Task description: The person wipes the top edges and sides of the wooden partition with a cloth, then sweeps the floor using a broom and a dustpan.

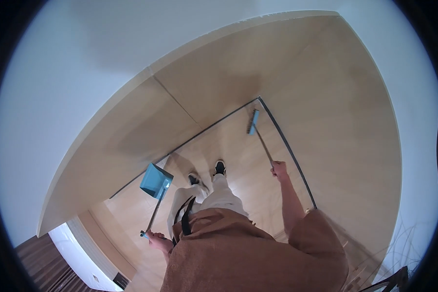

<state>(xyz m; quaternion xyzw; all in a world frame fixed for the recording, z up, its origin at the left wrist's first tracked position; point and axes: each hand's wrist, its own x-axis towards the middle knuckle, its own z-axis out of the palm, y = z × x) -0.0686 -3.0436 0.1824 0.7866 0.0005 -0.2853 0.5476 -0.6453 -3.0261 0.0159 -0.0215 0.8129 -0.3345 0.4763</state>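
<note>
My right hand (279, 169) is closed round the handle of a long-handled broom (253, 121). Its blue head with dark bristles is near the corner of the floor, where two dark skirting strips meet. At the lower left, my left hand (158, 240) grips the long handle of a blue dustpan (155, 180). The pan hangs beside the left skirting strip, and I cannot tell whether it touches the floor. What lies in the pan, if anything, does not show clearly.
Wood-panelled walls (336, 97) rise on two sides from the dark skirting (287, 143). My feet in black shoes (220, 168) stand on the pale floor (238, 146). Brown slatted panelling (48, 263) is at the lower left, thin dry stems (404, 243) at the lower right.
</note>
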